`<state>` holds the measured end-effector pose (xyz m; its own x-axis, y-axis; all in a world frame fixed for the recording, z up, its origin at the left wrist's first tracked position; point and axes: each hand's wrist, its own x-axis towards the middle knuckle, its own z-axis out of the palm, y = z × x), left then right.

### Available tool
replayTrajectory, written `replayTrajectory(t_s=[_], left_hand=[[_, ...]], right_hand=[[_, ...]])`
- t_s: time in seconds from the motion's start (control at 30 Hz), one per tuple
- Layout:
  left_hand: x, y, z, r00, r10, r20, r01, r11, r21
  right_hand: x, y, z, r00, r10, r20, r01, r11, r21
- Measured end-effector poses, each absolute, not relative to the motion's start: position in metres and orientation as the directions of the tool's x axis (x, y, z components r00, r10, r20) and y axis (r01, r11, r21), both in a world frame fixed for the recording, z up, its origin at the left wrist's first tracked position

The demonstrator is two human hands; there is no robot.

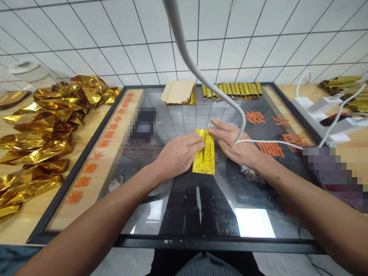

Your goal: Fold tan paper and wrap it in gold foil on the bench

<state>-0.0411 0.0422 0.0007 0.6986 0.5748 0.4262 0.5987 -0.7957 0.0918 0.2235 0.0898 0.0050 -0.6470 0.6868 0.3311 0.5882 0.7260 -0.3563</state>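
Note:
A folded piece of gold foil paper lies on the glass tabletop in the middle. My left hand rests on its left edge with the fingers stretched flat over the foil. My right hand lies flat along the right edge, fingers together and extended toward the top of the foil. Neither hand grips anything.
A heap of crumpled gold foil pieces lies on the left. At the far edge sit a stack of tan paper sheets and a row of rolled gold tubes. A white power strip and more gold rolls are on the right. A white cable hangs across.

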Motion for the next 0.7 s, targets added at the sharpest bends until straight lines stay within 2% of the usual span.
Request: replayTrajectory(t_s=[0.3,0.7], left_hand=[[-0.038,0.038,-0.005,0.741,0.574,0.348,0.602,-0.798,0.034],[-0.038,0.040,-0.009,0.738,0.585,0.337,0.605,-0.794,0.054]], right_hand=[[0.225,0.091,0.002,-0.657,0.688,0.307,0.601,0.724,-0.338],[0.226,0.096,-0.009,-0.663,0.692,0.286,0.592,0.718,-0.366]])
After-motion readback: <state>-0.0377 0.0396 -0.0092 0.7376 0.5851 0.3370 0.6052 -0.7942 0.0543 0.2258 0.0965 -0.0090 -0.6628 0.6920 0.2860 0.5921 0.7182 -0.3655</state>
